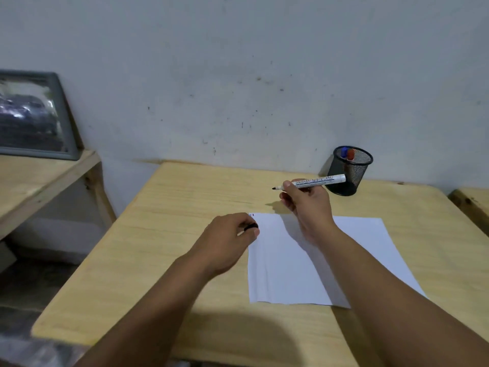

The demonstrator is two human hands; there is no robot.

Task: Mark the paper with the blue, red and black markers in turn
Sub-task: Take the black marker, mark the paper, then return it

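A white sheet of paper (280,266) lies on the wooden table (164,234), with small blue and red marks (251,215) at its far left corner. My right hand (307,205) holds the uncapped black marker (317,180) above the paper's far edge, its tip pointing left. At the paper's left edge, my left hand (227,242) grips the black cap (250,227). The blue marker (344,152) and the red marker (351,154) stand in the black mesh pen cup (346,172) at the back right.
A grey-framed picture (34,115) leans against the wall on a lower wooden shelf (39,178) to the left. Another wooden surface (473,205) shows at the right edge. A marked wall rises just behind the table.
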